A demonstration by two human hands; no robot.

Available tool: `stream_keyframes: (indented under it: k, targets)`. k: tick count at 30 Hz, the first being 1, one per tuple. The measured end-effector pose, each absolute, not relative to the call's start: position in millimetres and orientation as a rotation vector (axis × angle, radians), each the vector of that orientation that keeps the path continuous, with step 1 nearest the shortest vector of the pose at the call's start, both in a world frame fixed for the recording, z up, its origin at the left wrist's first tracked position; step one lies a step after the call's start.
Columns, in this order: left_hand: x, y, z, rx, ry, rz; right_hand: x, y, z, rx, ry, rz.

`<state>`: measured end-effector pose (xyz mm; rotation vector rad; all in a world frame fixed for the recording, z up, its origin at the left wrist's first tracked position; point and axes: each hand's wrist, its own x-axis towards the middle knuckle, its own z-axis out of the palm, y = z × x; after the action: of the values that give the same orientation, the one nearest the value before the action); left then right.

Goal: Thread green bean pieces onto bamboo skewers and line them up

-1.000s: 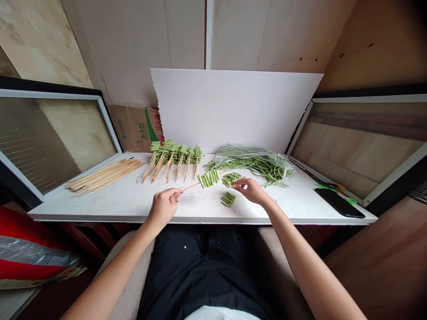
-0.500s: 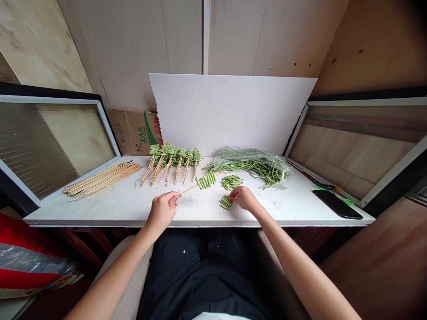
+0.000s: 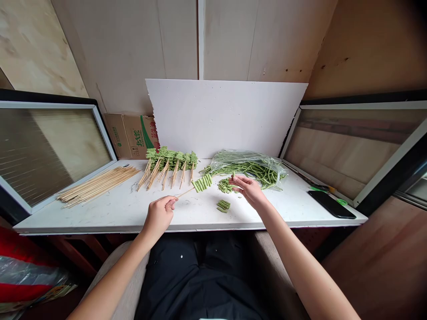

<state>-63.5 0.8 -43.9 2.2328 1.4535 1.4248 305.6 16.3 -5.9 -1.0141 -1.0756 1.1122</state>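
My left hand (image 3: 160, 214) is closed on the bare end of a wooden skewer (image 3: 185, 192). Cut green bean pieces (image 3: 202, 182) are threaded side by side on its far part, raised over the table. My right hand (image 3: 248, 190) pinches a short piece of green bean (image 3: 233, 174) between thumb and fingertips, to the right of the skewer. Just left of that hand lies a pile of cut bean pieces (image 3: 224, 186). A smaller group of cut pieces (image 3: 223, 206) rests nearer the table's front edge.
Finished bean skewers (image 3: 173, 160) are stacked at the back left, beside loose wooden skewers (image 3: 100, 184). Long green beans (image 3: 256, 169) lie in a clear plastic bag at the back. A black phone (image 3: 331, 204) and scissors (image 3: 320, 185) lie right on the white table (image 3: 273, 213).
My right hand has risen from the small group of cut pieces and moved away from me, a bean piece in its fingers. My left hand still holds the skewer.
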Motion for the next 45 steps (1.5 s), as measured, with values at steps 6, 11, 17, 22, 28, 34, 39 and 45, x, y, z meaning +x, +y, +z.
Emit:
stream_keyframes:
  k: [6,11,17,22,28,34,39,45]
  targets:
    - [-60,-1,-45,2.235,1.422,1.393,307,19,-9,-0.95,-0.965,1.151]
    - [-53,-6,-45,2.275,1.368,1.432,299,18,-13,-0.916,-0.973,1.157]
    - [-52,-8,-45,2.29,1.366,1.441,291,12,-11,-0.833,-1.049,1.265]
    - [-51,-8,-44,2.293,1.353,1.442,287,10,-8,-0.786,-1.059,1.349]
    - [-50,-10,-41,2.274,1.332,1.451,285,11,-11,-0.753,-0.993,1.37]
    - [-51,-9,-43,2.271,1.324,1.44,283,11,-11,-0.719,-0.973,1.358]
    - [-51,-7,-46,2.268,1.322,1.421,284,12,-12,-0.727,-0.975,1.352]
    - [-52,-5,-49,2.274,1.344,1.404,283,10,-10,-0.72,-0.983,1.355]
